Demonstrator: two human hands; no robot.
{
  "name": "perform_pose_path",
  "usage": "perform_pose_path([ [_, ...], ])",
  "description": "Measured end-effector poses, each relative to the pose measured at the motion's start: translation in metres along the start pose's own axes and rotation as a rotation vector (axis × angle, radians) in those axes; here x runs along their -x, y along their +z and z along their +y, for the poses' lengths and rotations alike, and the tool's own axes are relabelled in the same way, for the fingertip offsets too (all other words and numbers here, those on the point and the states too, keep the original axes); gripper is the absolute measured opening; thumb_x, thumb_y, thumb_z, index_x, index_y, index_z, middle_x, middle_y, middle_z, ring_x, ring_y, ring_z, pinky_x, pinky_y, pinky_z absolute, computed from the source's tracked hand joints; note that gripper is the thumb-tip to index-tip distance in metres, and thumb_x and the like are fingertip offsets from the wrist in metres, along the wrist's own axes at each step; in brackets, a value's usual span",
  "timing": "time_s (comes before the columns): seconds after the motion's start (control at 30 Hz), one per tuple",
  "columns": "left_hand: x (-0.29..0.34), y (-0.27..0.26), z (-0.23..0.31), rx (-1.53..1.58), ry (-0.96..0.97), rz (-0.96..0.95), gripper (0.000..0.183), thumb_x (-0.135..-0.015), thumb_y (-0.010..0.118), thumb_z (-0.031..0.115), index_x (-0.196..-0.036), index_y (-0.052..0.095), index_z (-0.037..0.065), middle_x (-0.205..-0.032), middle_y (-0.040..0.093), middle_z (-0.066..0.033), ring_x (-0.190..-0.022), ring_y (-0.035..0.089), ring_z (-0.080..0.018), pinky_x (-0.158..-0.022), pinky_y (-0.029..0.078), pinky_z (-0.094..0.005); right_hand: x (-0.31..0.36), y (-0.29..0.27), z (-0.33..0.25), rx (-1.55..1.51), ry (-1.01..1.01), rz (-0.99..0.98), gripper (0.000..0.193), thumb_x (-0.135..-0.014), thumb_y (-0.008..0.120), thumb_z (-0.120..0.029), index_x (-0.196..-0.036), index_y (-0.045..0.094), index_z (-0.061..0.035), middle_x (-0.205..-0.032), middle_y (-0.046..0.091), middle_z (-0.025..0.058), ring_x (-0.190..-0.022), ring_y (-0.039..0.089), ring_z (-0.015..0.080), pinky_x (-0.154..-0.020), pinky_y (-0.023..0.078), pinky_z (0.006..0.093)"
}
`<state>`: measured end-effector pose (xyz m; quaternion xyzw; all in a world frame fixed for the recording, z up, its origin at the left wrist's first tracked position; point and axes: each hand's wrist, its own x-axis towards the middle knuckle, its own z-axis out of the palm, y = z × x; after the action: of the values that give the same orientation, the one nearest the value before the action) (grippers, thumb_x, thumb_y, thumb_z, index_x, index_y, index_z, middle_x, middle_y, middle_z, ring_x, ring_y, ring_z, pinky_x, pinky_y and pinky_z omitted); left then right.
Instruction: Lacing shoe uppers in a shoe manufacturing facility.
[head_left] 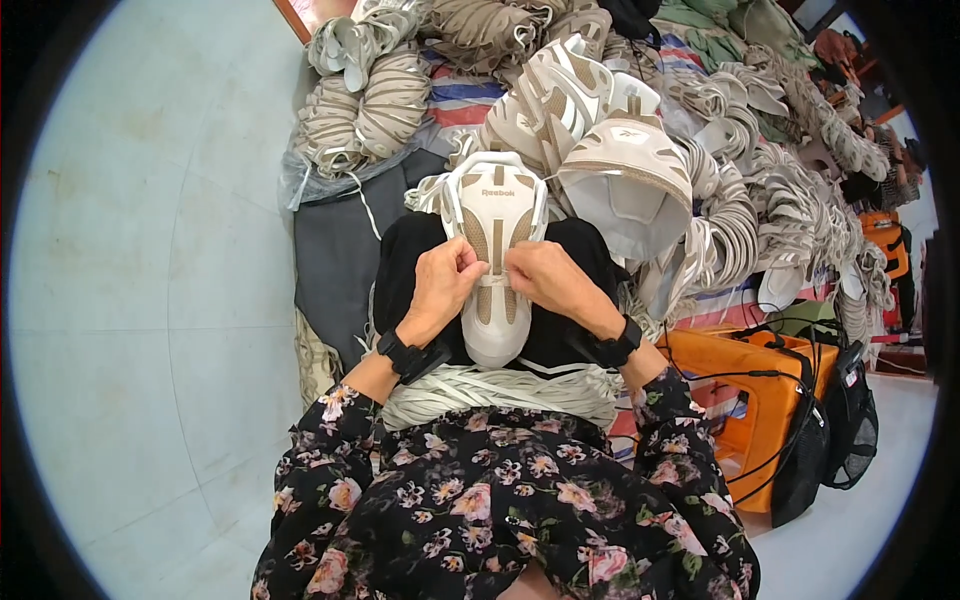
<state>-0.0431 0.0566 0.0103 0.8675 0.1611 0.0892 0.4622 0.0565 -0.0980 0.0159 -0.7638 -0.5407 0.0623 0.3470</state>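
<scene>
A white and beige shoe upper (497,335) lies over my lap between my knees, its toe pointing toward me and its tongue away. My left hand (440,283) is closed in a pinch at the left side of the lacing opening. On the opposite side my right hand (555,277) is also closed, thumb and fingers together. Between them a short stretch of white shoelace (495,281) crosses the front of the upper, and its ends run into my fingers. A thick bundle of white laces (490,393) rests across my lap against the floral top.
Another upper (627,150) sits just beyond, toe outward, beside several nested stacks of uppers (728,235). Rolled bundles of uppers (392,105) lie at the far left on plastic. An orange plastic stool (700,350) with black cables and a mesh bag (852,430) stands at the right.
</scene>
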Motion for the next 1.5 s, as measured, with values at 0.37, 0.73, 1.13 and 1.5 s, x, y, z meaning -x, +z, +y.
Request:
perform_pose_path([
  [0.37,0.002,0.005,-0.006,0.047,0.037,0.044,0.017,-0.071,0.070,0.010,-0.068,0.057,-0.001,-0.055,0.054,-0.0036,-0.051,0.047,-0.0072,-0.047,0.039,-0.0240,0.005,0.007,-0.007,-0.394,0.356,-0.038,0.010,-0.076,0.056,-0.008,-0.072,0.056,0.0020,-0.065,0.055,0.0177,-0.061,0.056,0.0336,-0.055,0.044,0.0366],
  [0.73,0.011,0.010,-0.009,0.078,0.091,0.069,0.010,-0.075,0.063,0.006,-0.076,0.059,-0.003,-0.064,0.058,-0.0069,-0.055,0.053,-0.0107,-0.053,0.043,-0.0247,0.020,0.027,-0.004,-0.209,0.210,0.262,0.007,-0.077,0.058,-0.004,-0.080,0.056,0.0015,-0.069,0.054,0.0143,-0.063,0.057,0.0282,-0.056,0.044,0.0351],
  [1.13,0.022,0.016,-0.010,0.022,0.264,0.078,0.014,-0.074,0.064,0.009,-0.077,0.053,-0.001,-0.069,0.051,-0.0155,-0.065,0.052,-0.0326,-0.060,0.041,-0.0396,0.021,0.031,-0.006,-0.138,0.215,0.215,0.005,-0.077,0.056,-0.006,-0.077,0.056,-0.0012,-0.072,0.056,0.0158,-0.066,0.056,0.0315,-0.058,0.044,0.0366],
  [1.5,0.014,0.003,-0.013,-0.153,0.469,0.057,0.013,-0.074,0.062,0.007,-0.068,0.051,0.002,-0.066,0.051,-0.0140,-0.064,0.053,-0.0316,-0.056,0.041,-0.0394,0.026,0.004,0.005,-0.430,0.346,-0.053,0.018,-0.081,0.062,-0.015,-0.078,0.058,0.0020,-0.058,0.053,0.0085,-0.053,0.047,0.0106,-0.048,0.040,0.0286],
])
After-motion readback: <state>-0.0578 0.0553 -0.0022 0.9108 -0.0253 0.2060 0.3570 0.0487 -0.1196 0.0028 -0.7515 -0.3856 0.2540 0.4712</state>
